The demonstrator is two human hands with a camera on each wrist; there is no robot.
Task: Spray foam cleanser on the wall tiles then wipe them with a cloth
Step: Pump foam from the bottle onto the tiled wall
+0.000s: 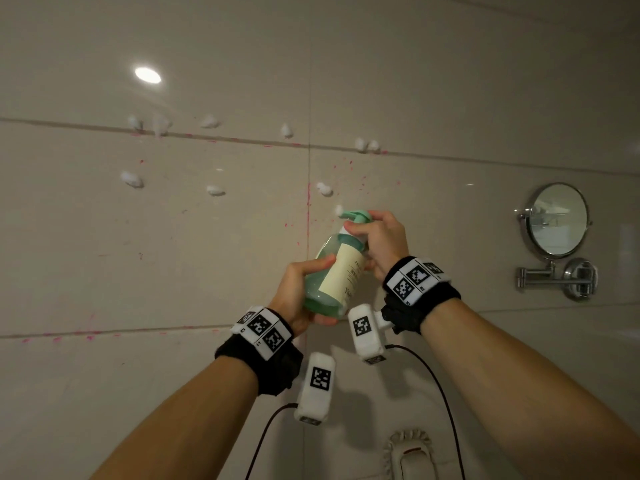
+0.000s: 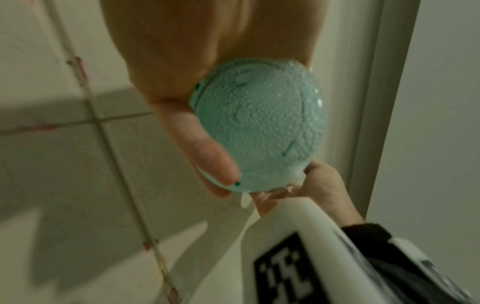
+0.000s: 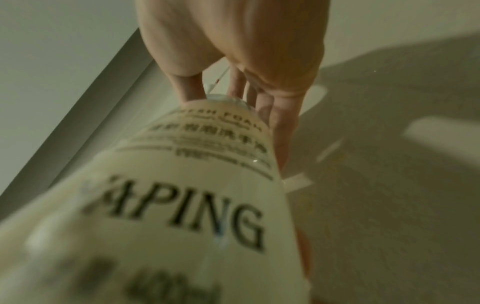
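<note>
Left hand [image 1: 300, 296]: wrapped round the base of the bottle [image 1: 337, 271].
Right hand [image 1: 381, 242]: curled over the pump [image 1: 356, 216] — seemingly pressing.
Bottle: tilted, held before the tiles [image 1: 207, 237], nozzle wallward.
Foam [image 1: 215, 190]: white blobs scattered on the tiles — pink marks along the grout.
Mirror [image 1: 557, 220]: right, wall-mounted.

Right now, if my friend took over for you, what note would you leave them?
Left hand: grips the lower body of the foam bottle, tilted toward the wall.
Right hand: wraps the bottle's neck, fingers on the green pump head; a bit of foam sits at the nozzle.
Done: about ten foam blobs dot the wall tiles, mostly along the upper grout line and just below it.
Left: pink stains lower down have no foam yet. Then wipe everything. No cloth is in view, so find one first.
</note>
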